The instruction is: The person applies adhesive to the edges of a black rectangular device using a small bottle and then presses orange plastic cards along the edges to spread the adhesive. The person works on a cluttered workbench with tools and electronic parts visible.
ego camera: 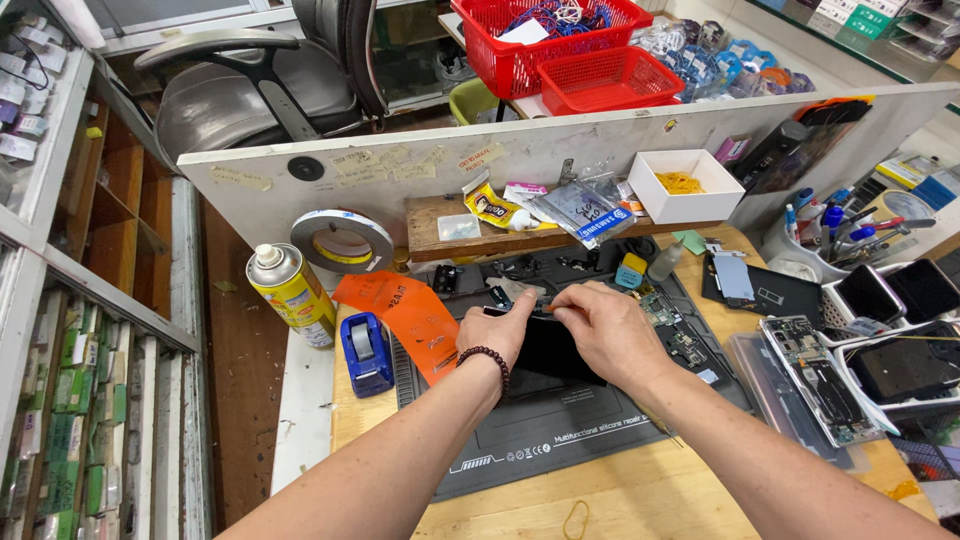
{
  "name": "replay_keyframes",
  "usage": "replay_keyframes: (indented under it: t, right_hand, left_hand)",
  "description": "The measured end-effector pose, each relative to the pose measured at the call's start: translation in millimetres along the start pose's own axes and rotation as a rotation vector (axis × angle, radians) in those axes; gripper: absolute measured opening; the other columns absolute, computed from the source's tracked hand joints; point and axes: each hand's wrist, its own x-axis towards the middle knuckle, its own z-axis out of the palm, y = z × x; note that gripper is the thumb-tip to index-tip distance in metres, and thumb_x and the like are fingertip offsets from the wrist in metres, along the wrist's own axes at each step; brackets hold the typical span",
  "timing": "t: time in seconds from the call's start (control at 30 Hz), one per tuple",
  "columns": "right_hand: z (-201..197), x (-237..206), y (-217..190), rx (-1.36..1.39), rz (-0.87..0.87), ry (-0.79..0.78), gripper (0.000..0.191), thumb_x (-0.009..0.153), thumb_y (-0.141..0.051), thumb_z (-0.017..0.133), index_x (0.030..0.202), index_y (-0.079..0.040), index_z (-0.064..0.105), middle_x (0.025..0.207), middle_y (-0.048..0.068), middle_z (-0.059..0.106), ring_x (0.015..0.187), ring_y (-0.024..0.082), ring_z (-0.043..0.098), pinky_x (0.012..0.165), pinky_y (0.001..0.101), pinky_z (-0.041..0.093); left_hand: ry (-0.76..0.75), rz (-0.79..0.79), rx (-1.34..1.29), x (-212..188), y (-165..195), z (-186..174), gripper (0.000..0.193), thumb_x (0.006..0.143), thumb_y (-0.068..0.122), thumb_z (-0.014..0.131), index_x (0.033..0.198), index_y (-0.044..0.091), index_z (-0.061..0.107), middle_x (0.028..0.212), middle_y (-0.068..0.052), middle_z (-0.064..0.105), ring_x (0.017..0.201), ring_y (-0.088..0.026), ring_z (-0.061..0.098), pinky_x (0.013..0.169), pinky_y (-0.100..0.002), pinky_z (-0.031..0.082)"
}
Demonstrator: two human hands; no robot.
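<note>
Yellow spray can (291,293) at bench's left edge; blue tape dispenser (366,352) just beside it. White box (688,186) on rear shelf. Red baskets (560,50) behind partition.

A single head-worn camera looks steeply down and forward over the wooden desk (640,500) from the person's own seat. Both forearms enter from the bottom edge, so the view sits close above the dark work mat (560,440). It faces a white partition (560,150) at the desk's far side, with shelving (70,400) along the left.
</note>
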Motion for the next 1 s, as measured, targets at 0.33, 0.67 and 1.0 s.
replay_keyframes:
  t: [0.33,0.67,1.0]
  right_hand:
    - [0,2,-7,-0.051,0.014,0.01,0.015,0.086,-0.023,0.073,0.092,-0.009,0.076,0.092,0.008,0.072,0.084,0.029,0.071,0.075,0.0407,0.055]
    - [-2,3,-6,-0.073,0.018,-0.032,0.016,0.087,-0.023,0.071,0.091,-0.008,0.075,0.092,0.009,0.073,0.086,0.029,0.071,0.078,0.0411,0.056]
    - [-3,12,-4,-0.152,0.091,-0.122,0.019,0.088,-0.027,0.07,0.096,-0.01,0.077,0.095,0.01,0.073,0.088,0.03,0.071,0.079,0.0426,0.055]
  left_hand:
    - [0.003,0.007,0.017,1,-1,1,0.093,0.066,0.071,0.077,0.121,-0.003,0.066,0.122,-0.022,0.07,0.115,-0.034,0.069,0.099,-0.041,0.054]
    - [-0.016,-0.005,0.021,-2,1,-1,0.096,0.067,0.071,0.075,0.126,-0.003,0.064,0.126,-0.023,0.068,0.117,-0.034,0.068,0.1,-0.041,0.054]
    - [-0.013,-0.023,0.01,-4,3,-2,0.095,0.066,0.071,0.076,0.126,-0.003,0.064,0.125,-0.023,0.069,0.117,-0.035,0.068,0.1,-0.041,0.054]
